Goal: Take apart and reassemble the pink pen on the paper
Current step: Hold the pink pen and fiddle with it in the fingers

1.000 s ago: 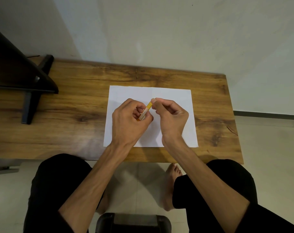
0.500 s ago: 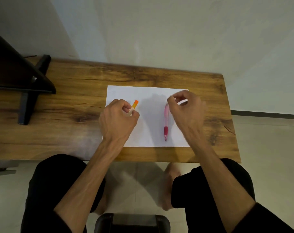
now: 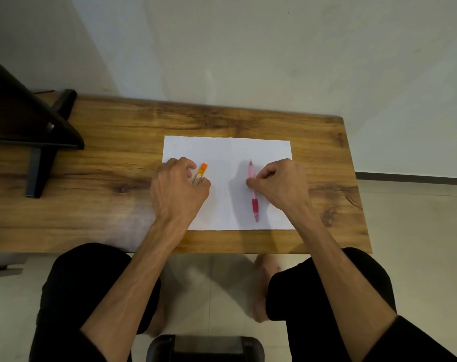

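Head view: a seated person leans over a wooden table (image 3: 117, 158) with a white sheet of paper (image 3: 227, 150) lying at the centre of the frame. The pink pen (image 3: 254, 199) rests lengthwise on the right half of the sheet, its darker red grip section toward the lower edge and its pale clear end toward the top. The right hand (image 3: 279, 184) sits just right of the pen, fingers curled, thumb and forefinger pressed together on the middle of the barrel. At the left edge of the paper, the left hand (image 3: 177, 186) is closed in a loose fist, pinching a small orange-tipped piece (image 3: 201, 172) that juts out toward the top of the frame past the knuckles; whether that piece touches the sheet cannot be told. A dark stand (image 3: 36, 142) occupies the table at the upper left. Black-clad knees fill the lower corners, and a dark stool edge (image 3: 203, 347) shows at bottom centre.
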